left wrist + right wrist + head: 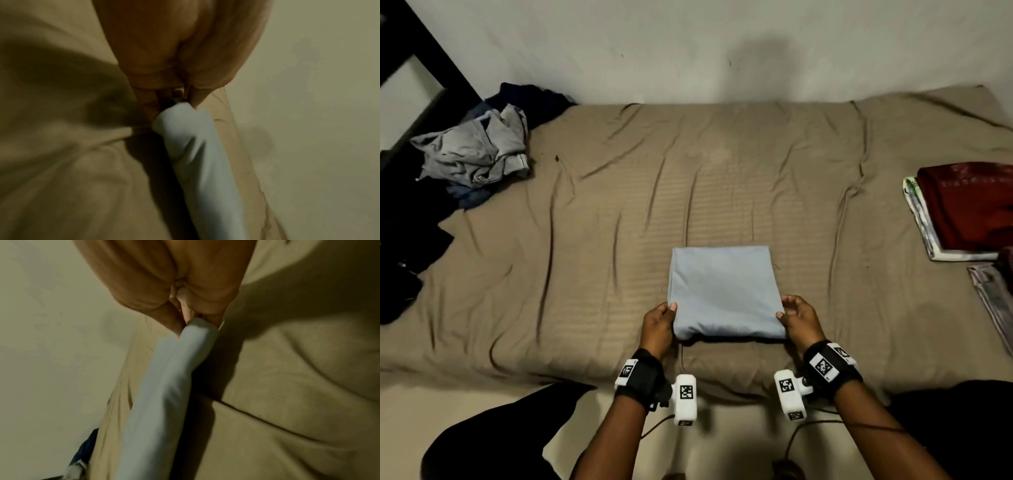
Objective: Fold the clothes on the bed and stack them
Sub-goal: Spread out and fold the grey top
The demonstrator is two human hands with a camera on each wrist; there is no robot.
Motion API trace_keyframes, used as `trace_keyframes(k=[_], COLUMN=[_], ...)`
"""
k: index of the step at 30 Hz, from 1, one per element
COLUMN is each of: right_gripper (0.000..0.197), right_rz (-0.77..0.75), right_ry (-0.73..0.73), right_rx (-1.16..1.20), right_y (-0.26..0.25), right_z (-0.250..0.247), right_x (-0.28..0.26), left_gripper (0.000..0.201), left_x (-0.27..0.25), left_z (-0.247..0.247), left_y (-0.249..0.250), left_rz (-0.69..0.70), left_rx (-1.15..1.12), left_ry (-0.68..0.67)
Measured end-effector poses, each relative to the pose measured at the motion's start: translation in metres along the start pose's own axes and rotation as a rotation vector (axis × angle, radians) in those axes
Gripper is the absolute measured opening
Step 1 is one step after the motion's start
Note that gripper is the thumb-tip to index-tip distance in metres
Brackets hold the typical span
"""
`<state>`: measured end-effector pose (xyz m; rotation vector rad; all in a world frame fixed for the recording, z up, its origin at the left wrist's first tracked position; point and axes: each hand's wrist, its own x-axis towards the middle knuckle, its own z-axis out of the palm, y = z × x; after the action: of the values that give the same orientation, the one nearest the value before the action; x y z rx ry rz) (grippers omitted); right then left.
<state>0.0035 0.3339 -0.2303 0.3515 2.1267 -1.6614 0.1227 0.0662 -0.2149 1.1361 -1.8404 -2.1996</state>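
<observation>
A folded light-blue garment (724,291) lies as a neat square near the front middle of the tan bed (619,212). My left hand (659,322) pinches its near-left corner, thumb on top. My right hand (792,317) pinches the near-right corner the same way. The near edge is raised slightly off the sheet. In the left wrist view the blue garment (197,154) runs away from my left hand (174,97). In the right wrist view the blue fold (164,386) leaves my right hand (197,316).
A heap of unfolded grey and dark clothes (472,154) sits at the bed's back left. A stack of folded clothes with a dark red one on top (969,209) lies at the right edge, another folded piece (996,294) in front of it. A wall runs behind the bed.
</observation>
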Motion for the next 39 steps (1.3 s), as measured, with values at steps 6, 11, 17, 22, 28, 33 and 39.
trace_keyframes(k=[6, 11, 17, 22, 28, 33, 39], right_gripper=[0.028, 0.058, 0.092, 0.080, 0.035, 0.013, 0.030], right_rz=[-0.018, -0.533, -0.792, -0.812, -0.653, -0.422, -0.209], right_ry=[0.070, 0.216, -0.277, -0.293, -0.156, -0.130, -0.143], right_rx=[-0.279, -0.718, -1.180, -1.032, -0.743, -0.037, 0.165], right_y=[0.016, 0.007, 0.039, 0.047, -0.002, -0.092, -0.131], right_z=[-0.006, -0.010, 0.004, -0.016, -0.023, -0.033, -0.038], right_x=[-0.016, -0.047, -0.047, -0.022, -0.011, -0.032, -0.023], left_gripper=[0.036, 0.062, 0.090, 0.068, 0.057, 0.026, 0.047], left_x=[0.002, -0.045, -0.039, -0.014, -0.014, -0.047, -0.031], left_z=[-0.019, -0.014, 0.005, -0.018, -0.022, -0.010, 0.003], left_y=[-0.020, 0.000, -0.058, -0.068, -0.019, 0.074, 0.110], left_rz=[-0.038, 0.249, 0.745, 0.759, 0.728, 0.803, 0.620], left_rx=[0.434, 0.676, 1.298, 1.172, 0.981, 0.590, 0.323], left_ry=[0.002, 0.252, -0.139, -0.227, -0.075, 0.038, -0.073])
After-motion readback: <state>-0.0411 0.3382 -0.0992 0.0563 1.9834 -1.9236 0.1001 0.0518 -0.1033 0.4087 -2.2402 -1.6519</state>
